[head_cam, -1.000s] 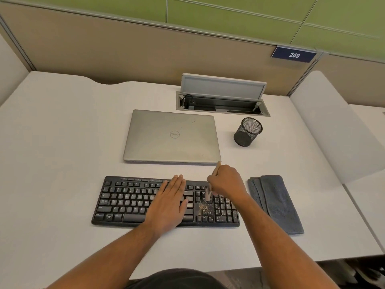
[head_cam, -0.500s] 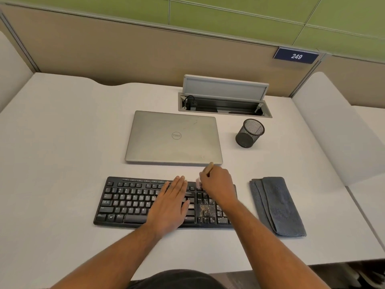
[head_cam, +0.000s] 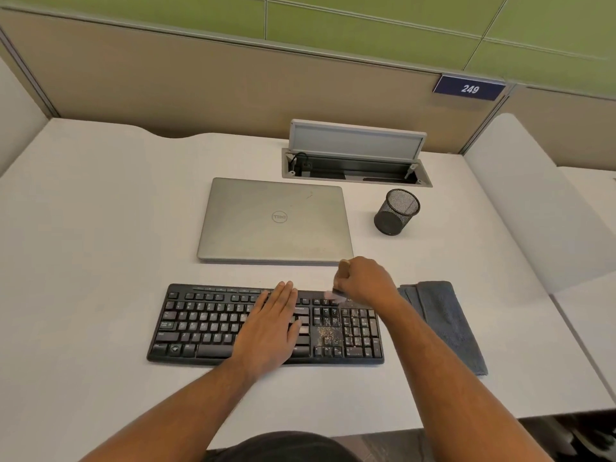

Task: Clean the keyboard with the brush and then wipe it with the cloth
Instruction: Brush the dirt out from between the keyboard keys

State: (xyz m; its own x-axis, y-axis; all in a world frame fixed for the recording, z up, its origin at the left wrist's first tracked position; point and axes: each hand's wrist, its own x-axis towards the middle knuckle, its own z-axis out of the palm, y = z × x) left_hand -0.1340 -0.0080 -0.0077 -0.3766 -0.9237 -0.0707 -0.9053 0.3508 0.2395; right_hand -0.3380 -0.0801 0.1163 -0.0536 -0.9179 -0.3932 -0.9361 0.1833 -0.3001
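Black plastic and flat, the full-size keyboard (head_cam: 266, 325) lies on the white desk (head_cam: 100, 228), near of the closed silver laptop (head_cam: 275, 220). A second ago the right hand (head_cam: 365, 280) worked low over the keys between the main block and the number pad; now it has swept to the far edge of the keyboard, so the brush stroke looks to be carrying dirt away from the person. That hand is curled tight around the small wooden-handled brush (head_cam: 340, 285). The left hand (head_cam: 270, 331) has stayed flat, fingers straight, pressing the middle keys to steady the board. A patch of tan crumbs (head_cam: 325, 333) remains near the arrow keys, so brushing seems unfinished and wiping has not begun. The folded dark grey cloth (head_cam: 443, 323) lies untouched just right of the keyboard.

The bristles are a pale motion blur, so whether they touch the keys is unclear. The left hand covers several keys, and the right forearm crosses the keyboard's far right corner.
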